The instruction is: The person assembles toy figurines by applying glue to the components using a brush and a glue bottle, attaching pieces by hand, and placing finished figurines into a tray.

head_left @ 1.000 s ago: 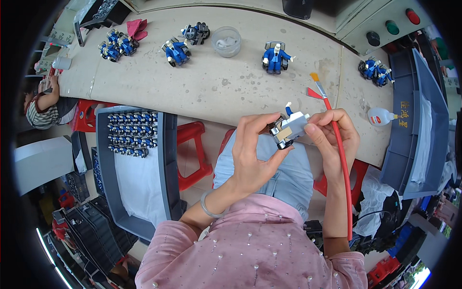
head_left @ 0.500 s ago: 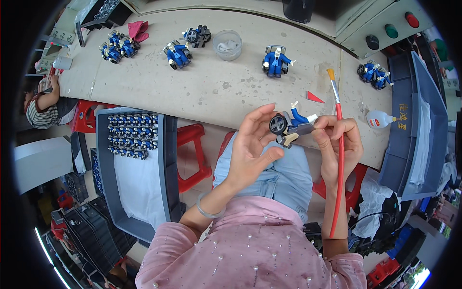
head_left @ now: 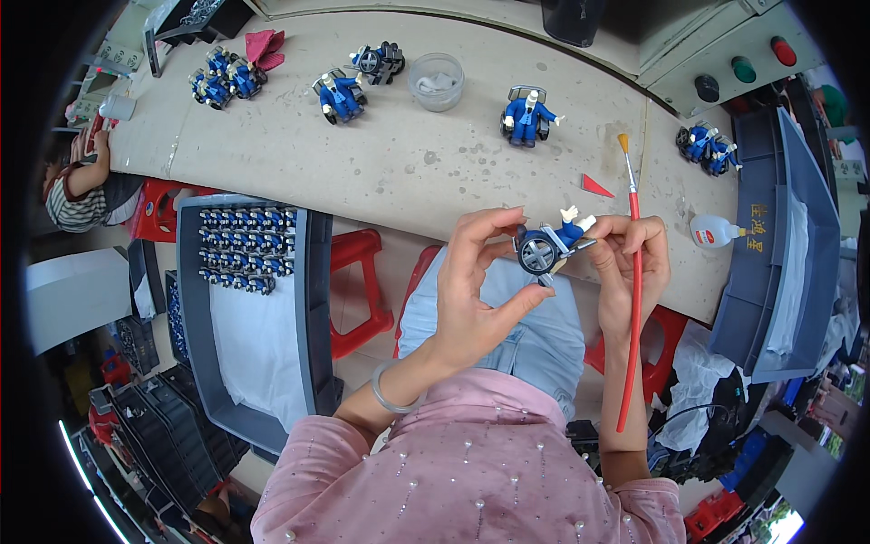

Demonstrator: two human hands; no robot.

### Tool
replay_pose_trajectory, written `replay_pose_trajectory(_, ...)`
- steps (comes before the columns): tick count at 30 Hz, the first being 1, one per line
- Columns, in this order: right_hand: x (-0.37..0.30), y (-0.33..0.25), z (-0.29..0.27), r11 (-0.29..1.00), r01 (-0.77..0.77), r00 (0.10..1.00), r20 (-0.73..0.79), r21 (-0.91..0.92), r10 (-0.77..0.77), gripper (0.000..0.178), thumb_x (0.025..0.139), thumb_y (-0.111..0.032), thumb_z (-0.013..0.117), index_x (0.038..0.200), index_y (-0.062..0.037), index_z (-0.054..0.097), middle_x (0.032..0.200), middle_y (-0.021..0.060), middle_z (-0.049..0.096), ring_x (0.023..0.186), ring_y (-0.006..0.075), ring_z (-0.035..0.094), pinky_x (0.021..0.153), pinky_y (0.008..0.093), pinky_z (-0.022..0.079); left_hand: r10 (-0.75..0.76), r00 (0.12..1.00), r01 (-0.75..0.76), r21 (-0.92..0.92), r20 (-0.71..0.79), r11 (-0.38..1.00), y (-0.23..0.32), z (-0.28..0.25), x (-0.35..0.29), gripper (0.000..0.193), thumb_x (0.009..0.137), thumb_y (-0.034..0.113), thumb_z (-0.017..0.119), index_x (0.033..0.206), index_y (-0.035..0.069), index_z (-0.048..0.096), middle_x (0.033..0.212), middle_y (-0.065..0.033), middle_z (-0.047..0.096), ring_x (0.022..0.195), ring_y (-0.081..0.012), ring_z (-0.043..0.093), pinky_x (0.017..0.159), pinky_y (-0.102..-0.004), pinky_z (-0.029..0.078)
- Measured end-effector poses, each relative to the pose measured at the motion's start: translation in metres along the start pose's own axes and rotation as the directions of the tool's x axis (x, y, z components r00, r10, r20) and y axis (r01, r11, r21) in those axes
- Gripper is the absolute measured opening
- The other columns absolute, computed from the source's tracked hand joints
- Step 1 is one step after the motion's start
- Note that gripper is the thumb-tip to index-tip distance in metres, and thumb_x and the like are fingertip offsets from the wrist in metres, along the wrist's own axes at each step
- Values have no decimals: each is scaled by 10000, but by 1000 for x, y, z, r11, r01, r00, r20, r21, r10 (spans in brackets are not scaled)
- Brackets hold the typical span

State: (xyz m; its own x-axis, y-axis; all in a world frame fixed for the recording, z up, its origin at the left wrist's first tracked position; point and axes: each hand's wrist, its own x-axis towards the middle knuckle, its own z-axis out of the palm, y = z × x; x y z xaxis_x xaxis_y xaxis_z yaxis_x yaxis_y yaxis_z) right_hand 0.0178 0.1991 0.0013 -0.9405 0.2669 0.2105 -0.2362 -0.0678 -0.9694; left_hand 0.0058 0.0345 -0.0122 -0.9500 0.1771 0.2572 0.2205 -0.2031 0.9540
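My left hand [head_left: 471, 295] is closed on a toy figure in a wheelchair [head_left: 538, 255], thumb below and fingers above. The figure has a blue suit and a cream head and hand. It is tipped over to the right, with a dark spoked wheel turned up towards me. My right hand [head_left: 628, 272] pinches at the figure's right end; its fingertips meet there. Through the same hand runs a long red paintbrush [head_left: 630, 335], its yellowish bristles pointing away from me over the table. Similar wheelchair figures [head_left: 526, 118] stand on the table ahead.
A grey crate [head_left: 313, 317] at left holds rows of figures on white sheeting. On the table [head_left: 435, 172] are a clear tub [head_left: 436, 82], a red triangular piece [head_left: 596, 186], a pink cloth [head_left: 265, 49] and a white bottle [head_left: 714, 230]. Another grey crate [head_left: 761, 281] stands at right.
The wheelchair figure has turned in my fingers, so its wheel now faces me more and its raised hand sits lower. My right hand has shifted slightly left with the paintbrush.
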Motion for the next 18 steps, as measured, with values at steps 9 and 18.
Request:
replay_pose_trajectory(9, 6, -15, 7, 989, 101, 995, 14, -109, -100, 277, 778, 85, 677, 842, -59, 449, 879, 146, 635, 809, 128, 587, 762, 252, 478, -462, 856, 516, -427, 232, 742, 8, -8, 0, 467, 922, 182, 521, 1313, -34, 386, 1034, -141, 559, 802, -171, 583, 683, -281, 479)
replay_pose_trajectory(18, 15, -16, 9, 985, 44, 994, 104, -168, -27, 250, 750, 91, 681, 794, -65, 490, 838, 118, 651, 809, 129, 591, 837, 297, 454, -567, 703, 703, -541, 429, 462, 9, -10, 0, 477, 1019, 322, 265, 1254, -57, 435, 946, -196, 610, 700, -179, 575, 611, -276, 463)
